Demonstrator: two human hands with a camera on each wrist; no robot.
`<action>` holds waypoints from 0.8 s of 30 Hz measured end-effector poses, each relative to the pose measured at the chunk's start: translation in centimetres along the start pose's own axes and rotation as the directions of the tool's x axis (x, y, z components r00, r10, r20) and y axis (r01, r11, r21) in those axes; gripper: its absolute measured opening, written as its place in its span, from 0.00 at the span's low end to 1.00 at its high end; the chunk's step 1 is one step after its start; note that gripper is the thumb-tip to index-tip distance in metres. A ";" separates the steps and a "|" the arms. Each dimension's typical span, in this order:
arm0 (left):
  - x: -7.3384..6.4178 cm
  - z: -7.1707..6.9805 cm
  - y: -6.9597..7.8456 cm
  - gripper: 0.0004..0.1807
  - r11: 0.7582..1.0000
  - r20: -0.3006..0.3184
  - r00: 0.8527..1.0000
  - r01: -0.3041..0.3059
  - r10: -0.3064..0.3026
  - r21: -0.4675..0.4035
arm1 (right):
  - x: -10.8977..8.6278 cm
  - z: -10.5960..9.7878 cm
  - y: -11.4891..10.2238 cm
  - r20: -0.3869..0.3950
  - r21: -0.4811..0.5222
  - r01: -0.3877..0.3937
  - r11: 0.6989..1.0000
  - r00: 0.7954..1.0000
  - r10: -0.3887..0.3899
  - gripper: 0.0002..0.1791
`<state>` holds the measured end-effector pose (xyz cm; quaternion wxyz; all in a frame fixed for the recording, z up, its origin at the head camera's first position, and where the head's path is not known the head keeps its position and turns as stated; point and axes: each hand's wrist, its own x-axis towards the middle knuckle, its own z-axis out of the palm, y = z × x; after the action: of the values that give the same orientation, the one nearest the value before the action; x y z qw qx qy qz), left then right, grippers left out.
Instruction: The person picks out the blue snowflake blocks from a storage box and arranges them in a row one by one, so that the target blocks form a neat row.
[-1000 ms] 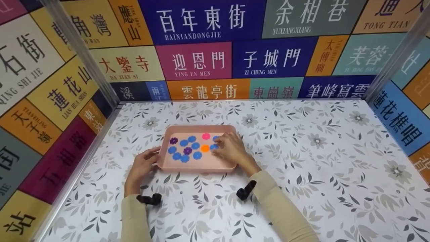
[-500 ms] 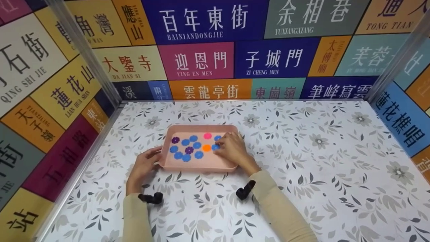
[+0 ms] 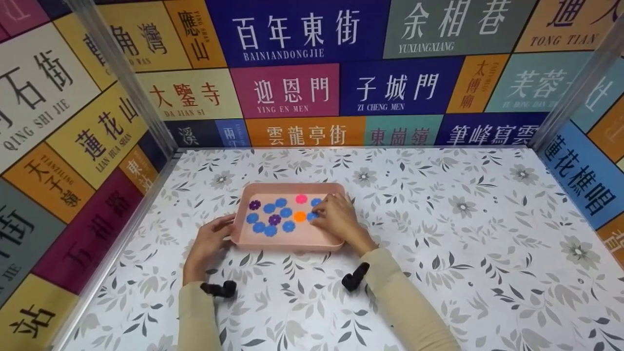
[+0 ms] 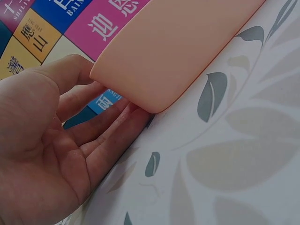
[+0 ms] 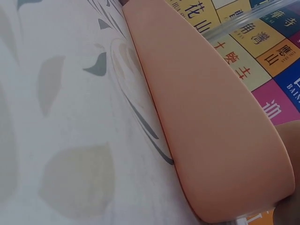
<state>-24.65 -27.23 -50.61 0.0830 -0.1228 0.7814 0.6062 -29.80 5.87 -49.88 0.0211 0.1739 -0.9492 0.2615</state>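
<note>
A shallow pink tray (image 3: pixel 292 247) lies on the table, holding several flat flower-shaped pieces. Most are blue, such as a blue flower-shaped piece (image 3: pixel 288 226); among them are purple pieces (image 3: pixel 274 220), a pink piece (image 3: pixel 301 199) and an orange piece (image 3: pixel 299 216). At the tray's left end my left hand (image 3: pixel 210 242) holds the edge, thumb at the rim and fingers against the side in the left wrist view. Over the tray's right part, my right hand (image 3: pixel 337 217) has thumb and finger at a blue piece (image 3: pixel 312 216). The right wrist view mostly shows the tray wall, so the grip is hidden there.
A white table (image 3: pixel 463 253) with a grey leaf and flower print surrounds the tray. Behind it and on both sides rise panels with colourful sign-like blocks (image 3: pixel 285 90). Black wrist mounts (image 3: pixel 219 288) sit on both forearms.
The view has shifted slightly. Both hands and the pieces in the tray stay almost where they were; the right fingers remain over the blue pieces at the right.
</note>
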 end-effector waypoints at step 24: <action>-0.1 0.1 -0.1 0.25 0.998 -0.005 0.999 -0.048 0.048 -0.030 | 0.2 -0.1 0.0 -0.005 -0.032 0.041 0.999 0.999 -0.041 0.16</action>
<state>-24.49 -27.18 -50.68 0.0649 -0.1066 0.7750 0.6195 -30.02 5.82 -49.77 0.0320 0.1921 -0.9495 0.2461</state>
